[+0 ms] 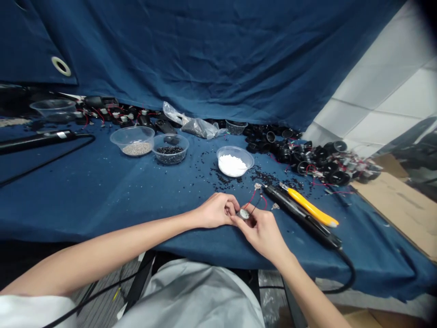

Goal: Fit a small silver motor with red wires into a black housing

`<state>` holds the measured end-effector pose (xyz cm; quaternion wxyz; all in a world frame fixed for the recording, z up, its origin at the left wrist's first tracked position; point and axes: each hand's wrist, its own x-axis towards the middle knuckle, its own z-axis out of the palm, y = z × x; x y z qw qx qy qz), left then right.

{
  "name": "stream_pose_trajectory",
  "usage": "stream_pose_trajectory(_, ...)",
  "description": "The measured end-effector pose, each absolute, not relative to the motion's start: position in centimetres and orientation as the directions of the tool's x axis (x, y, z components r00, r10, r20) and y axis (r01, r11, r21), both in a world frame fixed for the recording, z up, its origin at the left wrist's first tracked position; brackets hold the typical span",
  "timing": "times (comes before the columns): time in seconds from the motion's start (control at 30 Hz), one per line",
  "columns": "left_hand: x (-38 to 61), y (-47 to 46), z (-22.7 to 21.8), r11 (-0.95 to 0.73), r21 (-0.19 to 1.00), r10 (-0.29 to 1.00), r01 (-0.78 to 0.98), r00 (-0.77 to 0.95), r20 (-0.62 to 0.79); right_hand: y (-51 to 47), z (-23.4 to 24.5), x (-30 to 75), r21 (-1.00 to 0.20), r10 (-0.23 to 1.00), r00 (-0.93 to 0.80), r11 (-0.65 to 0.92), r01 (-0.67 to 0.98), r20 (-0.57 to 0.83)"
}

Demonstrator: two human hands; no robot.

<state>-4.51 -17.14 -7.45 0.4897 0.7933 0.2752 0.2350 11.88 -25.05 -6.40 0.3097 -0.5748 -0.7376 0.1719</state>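
Note:
Close to the table's front edge, my right hand (265,230) pinches a small round motor (243,213) with a pale end face. Red and black wires rise from it to a small metal terminal (257,186). My left hand (217,211) meets it from the other side, its fingers curled and closed against the motor; the fingertips are partly hidden. Right of my hands lie a black electric screwdriver (300,214) with a cord and a yellow-handled cutter (312,208). Another small metal terminal (275,207) rests beside the screwdriver.
Clear plastic bowls hold white bits (232,165), black bits (170,150) and greyish bits (136,148). Loose black bits (223,181) scatter across the blue cloth. Black round housings with wires (321,159) pile up at right, beside cardboard (399,212). A second black tool (37,140) lies left.

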Motion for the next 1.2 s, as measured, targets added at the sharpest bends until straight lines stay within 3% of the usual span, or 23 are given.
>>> stream_pose_trajectory(0.37,-4.3,-17.6,-6.4,-0.403,0.889,0.663,0.216,0.739,0.121,-25.0,-6.3,11.5,-0.659,0.971,-0.053,0.199,0.726,0.235)
stream_pose_trajectory(0.53,-4.6,-17.8,-6.6,-0.490,0.837,0.641,0.245,0.752,0.155,-24.6,-6.6,11.6,-0.502,0.969,-0.091,0.197,0.842,0.229)
stream_pose_trajectory(0.7,-4.8,-17.8,-6.4,-0.584,0.759,0.605,0.288,0.778,0.170,-25.0,-6.9,11.0,-0.218,0.970,-0.100,0.150,0.964,0.223)
stream_pose_trajectory(0.77,-5.1,-18.3,-5.8,-0.643,0.701,0.586,0.308,0.787,0.193,-25.5,-6.7,10.6,-0.130,0.973,-0.108,0.136,0.982,0.202)
stream_pose_trajectory(0.83,-5.3,-19.2,-5.1,-0.738,0.572,0.560,0.359,0.798,0.221,-25.8,-6.3,10.1,-0.064,0.978,-0.106,0.119,0.991,0.181)
stream_pose_trajectory(0.9,-5.3,-20.1,-4.5,-0.833,0.309,0.532,0.458,0.816,0.225,-25.9,-5.7,9.6,-0.008,0.982,-0.097,0.100,0.995,0.159)
stream_pose_trajectory(0.97,-4.9,-20.6,-4.3,-0.843,0.028,0.531,0.537,0.823,0.201,-25.7,-5.1,9.3,0.036,0.988,-0.078,0.074,0.997,0.132)
stream_pose_trajectory(1.0,-4.6,-20.7,-4.3,-0.827,-0.057,0.541,0.559,0.819,0.191,-25.5,-4.9,9.2,0.053,0.991,-0.060,0.054,0.997,0.117)
stream_pose_trajectory(1.2,-3.4,-19.4,-4.8,-0.804,-0.075,0.573,0.590,0.802,0.166,-24.9,-4.4,9.1,0.071,0.993,-0.019,0.011,0.997,0.117)
